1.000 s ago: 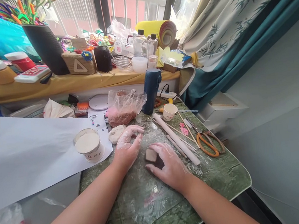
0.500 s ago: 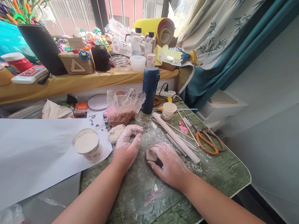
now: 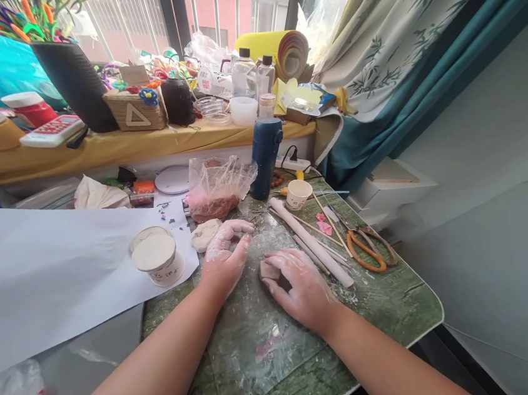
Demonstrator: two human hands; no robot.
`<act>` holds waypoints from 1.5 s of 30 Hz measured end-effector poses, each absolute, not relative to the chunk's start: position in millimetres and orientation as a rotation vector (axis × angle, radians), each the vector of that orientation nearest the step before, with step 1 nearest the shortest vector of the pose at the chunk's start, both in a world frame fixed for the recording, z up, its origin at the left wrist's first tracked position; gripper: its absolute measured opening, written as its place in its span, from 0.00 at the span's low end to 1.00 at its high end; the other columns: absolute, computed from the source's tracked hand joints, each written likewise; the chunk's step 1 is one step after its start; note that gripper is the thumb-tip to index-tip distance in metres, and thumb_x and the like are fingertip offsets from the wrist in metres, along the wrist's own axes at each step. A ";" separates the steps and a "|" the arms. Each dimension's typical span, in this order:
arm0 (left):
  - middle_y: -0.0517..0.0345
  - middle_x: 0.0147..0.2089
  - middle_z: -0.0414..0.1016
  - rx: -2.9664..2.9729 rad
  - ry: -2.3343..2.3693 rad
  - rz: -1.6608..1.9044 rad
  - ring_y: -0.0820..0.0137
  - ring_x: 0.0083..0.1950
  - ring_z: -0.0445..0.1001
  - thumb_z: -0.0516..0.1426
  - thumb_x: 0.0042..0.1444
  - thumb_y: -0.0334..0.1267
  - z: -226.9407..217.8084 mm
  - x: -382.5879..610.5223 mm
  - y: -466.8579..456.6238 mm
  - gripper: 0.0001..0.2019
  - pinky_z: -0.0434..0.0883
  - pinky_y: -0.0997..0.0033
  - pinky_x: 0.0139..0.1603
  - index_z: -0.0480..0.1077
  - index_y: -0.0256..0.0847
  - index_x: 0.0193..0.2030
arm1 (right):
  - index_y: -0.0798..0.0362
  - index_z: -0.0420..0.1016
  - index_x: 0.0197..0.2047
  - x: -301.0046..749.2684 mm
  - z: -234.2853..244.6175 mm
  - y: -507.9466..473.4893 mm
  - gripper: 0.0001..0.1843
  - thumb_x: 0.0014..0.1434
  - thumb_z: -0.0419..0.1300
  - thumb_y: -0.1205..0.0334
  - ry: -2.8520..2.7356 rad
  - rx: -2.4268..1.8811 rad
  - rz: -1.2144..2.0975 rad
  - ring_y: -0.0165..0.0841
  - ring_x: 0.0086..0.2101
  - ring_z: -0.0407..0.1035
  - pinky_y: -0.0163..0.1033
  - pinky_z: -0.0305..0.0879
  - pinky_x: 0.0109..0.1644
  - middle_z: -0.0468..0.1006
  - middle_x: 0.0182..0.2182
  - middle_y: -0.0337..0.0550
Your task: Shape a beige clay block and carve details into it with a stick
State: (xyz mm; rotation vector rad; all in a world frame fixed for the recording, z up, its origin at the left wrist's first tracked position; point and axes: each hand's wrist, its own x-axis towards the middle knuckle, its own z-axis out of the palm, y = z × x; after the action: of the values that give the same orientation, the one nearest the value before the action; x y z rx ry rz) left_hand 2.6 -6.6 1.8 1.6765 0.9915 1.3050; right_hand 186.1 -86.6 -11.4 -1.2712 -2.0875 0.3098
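Since the earliest frame, the right hand point(image 3: 299, 285) has closed over the small grey block point(image 3: 267, 271). Left of the rolling pin point(image 3: 310, 242), the left hand point(image 3: 223, 250) curves loosely near a pale lump point(image 3: 204, 236), holding nothing visible. Closer to the pin, the block lies at the right hand's left, pinched; its direction and long axis are unclear.

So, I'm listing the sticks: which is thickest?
The pale stick running from just left of the small cup to right of the right hand; the other sticks beside it are plainly thinner.
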 end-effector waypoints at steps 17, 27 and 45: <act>0.52 0.48 0.77 1.664 1.014 1.292 0.61 0.55 0.74 0.57 0.63 0.37 4.0 3.1 -7.0 0.05 0.70 0.62 0.55 0.74 0.44 0.41 | 0.50 0.66 0.64 188.3 -15.5 -87.6 0.26 0.64 0.64 0.58 -2.016 -1.329 0.280 0.49 0.56 0.71 0.61 0.69 0.62 0.76 0.57 0.53; 0.52 0.49 0.76 1.680 0.992 1.284 0.61 0.55 0.73 0.57 0.63 0.38 -0.9 2.6 -5.1 0.05 0.69 0.60 0.57 0.74 0.44 0.43 | 0.49 0.65 0.64 190.5 -9.7 -87.7 0.22 0.68 0.61 0.58 -1.904 -1.229 0.228 0.47 0.56 0.72 0.59 0.69 0.61 0.78 0.55 0.52; 0.53 0.48 0.77 1.661 1.010 1.285 0.60 0.55 0.74 0.57 0.63 0.38 1.4 3.2 -5.6 0.05 0.69 0.61 0.56 0.74 0.44 0.41 | 0.47 0.68 0.59 194.3 -7.9 -86.9 0.19 0.66 0.63 0.59 -1.905 -1.229 0.261 0.47 0.54 0.73 0.59 0.71 0.60 0.79 0.52 0.50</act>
State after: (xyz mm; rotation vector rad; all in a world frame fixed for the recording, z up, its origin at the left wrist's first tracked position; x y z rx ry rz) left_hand 3.2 -5.6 1.4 1.6609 1.0096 1.2853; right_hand 194.3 -86.9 -7.9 -1.2289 -1.9048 0.2606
